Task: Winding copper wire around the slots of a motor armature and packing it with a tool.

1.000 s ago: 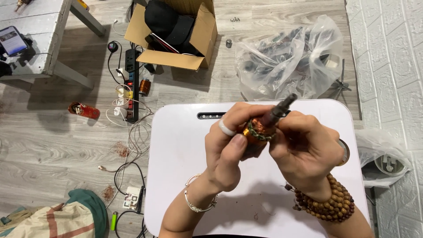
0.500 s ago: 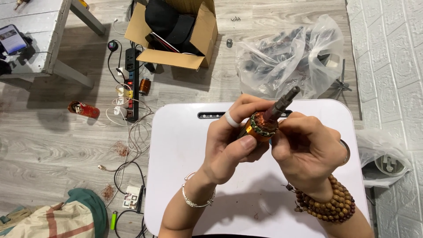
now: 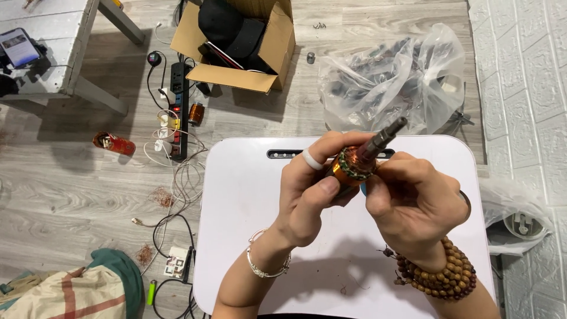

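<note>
Near the centre of the frame, both hands close around a motor armature with copper windings and a grey steel shaft that points toward the upper right. The left hand, with a white ring on one finger and a silver bracelet at the wrist, curls its fingers over the wound core, the thumb pressed against its side. The right hand, wearing a wooden bead bracelet, grips the armature from the right with fingers bent tightly. The armature is held just above a white lap table. Behind it, at upper right, lies a clear plastic bag of parts; at upper centre an open cardboard box; left of that a power strip.
</note>
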